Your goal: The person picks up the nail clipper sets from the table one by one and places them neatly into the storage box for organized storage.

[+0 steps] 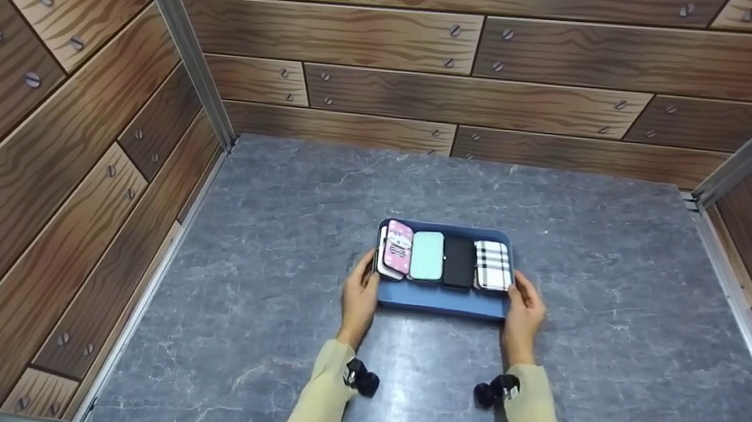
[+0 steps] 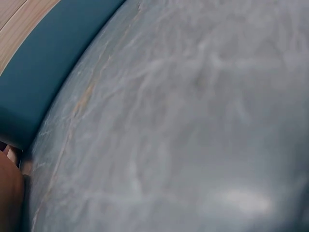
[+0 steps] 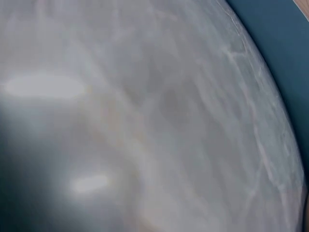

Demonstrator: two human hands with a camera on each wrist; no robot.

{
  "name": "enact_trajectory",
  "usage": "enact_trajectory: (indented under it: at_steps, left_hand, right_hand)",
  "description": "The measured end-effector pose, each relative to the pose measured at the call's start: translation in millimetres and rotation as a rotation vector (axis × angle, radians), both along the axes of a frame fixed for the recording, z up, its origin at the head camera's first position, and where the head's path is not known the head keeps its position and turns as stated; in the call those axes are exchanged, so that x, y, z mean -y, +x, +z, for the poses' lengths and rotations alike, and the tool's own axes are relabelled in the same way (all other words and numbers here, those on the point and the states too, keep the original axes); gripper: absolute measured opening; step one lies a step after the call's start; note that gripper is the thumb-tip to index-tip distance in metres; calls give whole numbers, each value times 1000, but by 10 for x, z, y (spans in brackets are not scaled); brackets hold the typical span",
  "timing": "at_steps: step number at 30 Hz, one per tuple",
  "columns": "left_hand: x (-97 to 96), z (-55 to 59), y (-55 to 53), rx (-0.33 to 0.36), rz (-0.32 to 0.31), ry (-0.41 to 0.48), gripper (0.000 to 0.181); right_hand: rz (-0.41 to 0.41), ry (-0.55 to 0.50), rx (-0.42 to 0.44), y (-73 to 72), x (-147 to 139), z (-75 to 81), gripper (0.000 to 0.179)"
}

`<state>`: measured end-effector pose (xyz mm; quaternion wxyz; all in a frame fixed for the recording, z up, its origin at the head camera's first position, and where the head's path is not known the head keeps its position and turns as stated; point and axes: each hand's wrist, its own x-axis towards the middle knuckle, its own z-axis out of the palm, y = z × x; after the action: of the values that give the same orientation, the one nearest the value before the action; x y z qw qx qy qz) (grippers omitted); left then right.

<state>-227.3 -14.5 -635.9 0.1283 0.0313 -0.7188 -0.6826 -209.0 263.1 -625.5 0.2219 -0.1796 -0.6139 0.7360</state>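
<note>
A shallow blue tray sits near the middle of the grey surface in the head view. My left hand grips its left end, and at the opposite end my right hand holds on. Along the tray's back part stand small rectangular cases in a row: a pink patterned case leaning over a whitish one, a mint case, a black case and a plaid case. Both wrist views show only the tray's outer wall and little of the hands.
The grey marbled tabletop spreads around the tray. Wood-patterned walls rise at the back and both sides, with metal rails at the corners. A small black device is strapped to each wrist.
</note>
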Motion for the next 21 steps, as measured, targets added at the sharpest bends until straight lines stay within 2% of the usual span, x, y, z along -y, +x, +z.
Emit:
enact_trajectory:
  at_steps: [7, 11, 15, 18, 21]
  left_hand:
    - [6, 29, -83, 13, -7, 9, 44]
    - [-13, 5, -64, 17, -13, 2, 44]
    - [-18, 21, -41, 25, -20, 37, 41]
    - [2, 94, -35, 62, 6, 49, 38]
    - [43, 219, -8, 97, 42, 36, 36]
  right_hand:
    - [-39, -49, -16, -9, 22, 56, 36]
    - [-64, -73, 8, 40, 1, 54, 37]
    - [-62, -110, 61, 92, 7, 110, 39]
    - [-32, -107, 139, 128, 24, 208, 41]
    - [5, -47, 202, 163, 43, 325, 43]
